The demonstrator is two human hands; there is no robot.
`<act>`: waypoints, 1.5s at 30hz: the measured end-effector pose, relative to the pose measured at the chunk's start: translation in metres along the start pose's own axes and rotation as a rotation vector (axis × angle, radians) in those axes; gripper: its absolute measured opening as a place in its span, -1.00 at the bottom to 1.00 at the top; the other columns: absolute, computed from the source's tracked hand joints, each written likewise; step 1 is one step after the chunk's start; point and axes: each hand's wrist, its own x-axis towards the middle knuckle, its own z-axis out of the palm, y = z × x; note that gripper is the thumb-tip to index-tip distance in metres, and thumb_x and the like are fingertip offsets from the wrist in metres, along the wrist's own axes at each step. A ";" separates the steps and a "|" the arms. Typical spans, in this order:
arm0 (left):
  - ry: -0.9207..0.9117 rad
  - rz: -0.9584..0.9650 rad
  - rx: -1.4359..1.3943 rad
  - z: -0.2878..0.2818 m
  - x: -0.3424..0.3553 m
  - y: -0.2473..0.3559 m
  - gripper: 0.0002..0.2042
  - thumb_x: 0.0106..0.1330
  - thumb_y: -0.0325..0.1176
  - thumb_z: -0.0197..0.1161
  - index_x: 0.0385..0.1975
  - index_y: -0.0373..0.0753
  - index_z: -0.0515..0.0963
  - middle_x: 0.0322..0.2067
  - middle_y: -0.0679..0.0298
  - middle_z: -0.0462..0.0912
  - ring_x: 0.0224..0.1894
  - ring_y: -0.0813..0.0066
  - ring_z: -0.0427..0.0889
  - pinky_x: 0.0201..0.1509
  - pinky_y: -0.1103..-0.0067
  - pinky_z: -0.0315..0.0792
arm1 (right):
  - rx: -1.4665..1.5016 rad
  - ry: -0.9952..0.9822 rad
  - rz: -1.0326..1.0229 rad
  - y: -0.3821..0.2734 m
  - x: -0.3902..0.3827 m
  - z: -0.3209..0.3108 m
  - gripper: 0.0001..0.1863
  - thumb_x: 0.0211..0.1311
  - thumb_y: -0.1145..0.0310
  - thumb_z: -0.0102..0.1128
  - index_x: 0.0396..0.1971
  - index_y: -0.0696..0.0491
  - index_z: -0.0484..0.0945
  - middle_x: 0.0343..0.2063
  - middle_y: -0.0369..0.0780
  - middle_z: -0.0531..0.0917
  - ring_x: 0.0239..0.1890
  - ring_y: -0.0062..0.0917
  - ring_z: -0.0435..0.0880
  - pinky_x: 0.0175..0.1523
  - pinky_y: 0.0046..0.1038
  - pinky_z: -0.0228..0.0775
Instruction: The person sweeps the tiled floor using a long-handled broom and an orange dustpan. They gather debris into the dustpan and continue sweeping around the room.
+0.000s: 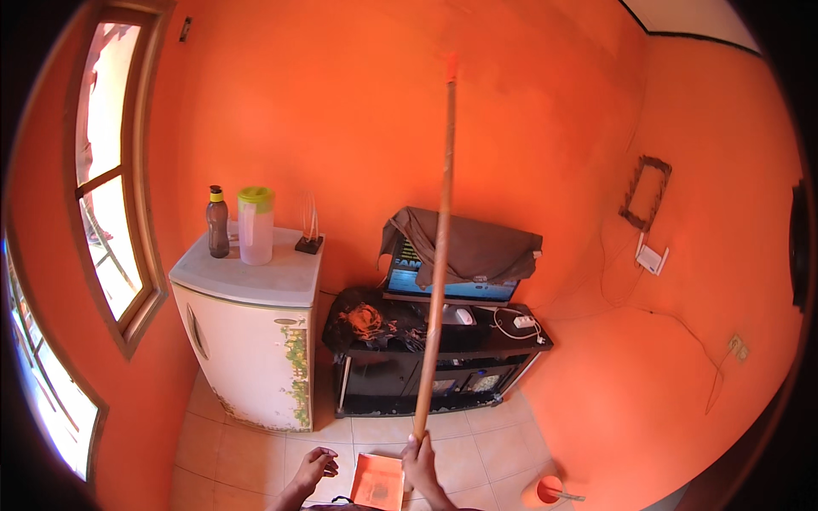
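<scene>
Your right hand (419, 461) has its fingers wrapped around the long pole (438, 281) near its lower end. The pole rises in front of the television (406, 282) to an orange head (452, 66), high against the orange wall (315, 119); whether that head touches the wall, you cannot tell from here. Your left hand (317, 465) is off the pole, fingers loosely curled, with nothing visible in them. The orange-stained tray (377, 470) lies low between your 2 hands, over the tiled floor (460, 462). The step in hand looks like coating the upper wall. The next move probably calls for a steady, even stroke, ideally with 2 hands on the pole, clear of the television and its brown cloth (477, 245).
</scene>
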 end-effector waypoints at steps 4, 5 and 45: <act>0.025 0.007 -0.063 -0.028 0.001 -0.010 -0.85 0.33 -0.34 -0.01 -0.27 -0.23 0.46 -0.49 0.20 0.56 -0.45 0.40 0.59 -0.34 0.52 0.49 | 0.231 0.017 0.069 -0.067 0.078 -0.027 -0.75 0.42 0.08 -0.24 -0.27 -0.04 0.19 -0.73 -0.35 0.32 -0.85 -0.70 0.26 -0.78 -0.62 0.14; 0.032 0.009 -0.080 -0.038 0.001 -0.012 -0.85 0.33 -0.34 -0.01 -0.27 -0.23 0.47 -0.49 0.20 0.56 -0.45 0.40 0.59 -0.35 0.52 0.49 | 0.196 0.046 0.014 -0.085 0.098 -0.034 -0.72 0.41 0.04 -0.26 -0.29 -0.04 0.19 -0.76 -0.35 0.30 -0.87 -0.69 0.24 -0.81 -0.61 0.12; 0.235 -0.052 -0.079 -0.092 -0.033 0.012 -0.83 0.26 -0.28 -0.01 -0.29 -0.19 0.45 -0.53 0.21 0.55 -0.53 0.40 0.57 -0.41 0.52 0.45 | -0.112 0.311 -0.222 -0.229 0.305 -0.204 -0.46 0.33 -0.19 -0.30 -0.16 0.06 0.26 -0.74 -0.30 0.32 -0.83 -0.60 0.34 -0.80 -0.52 0.18</act>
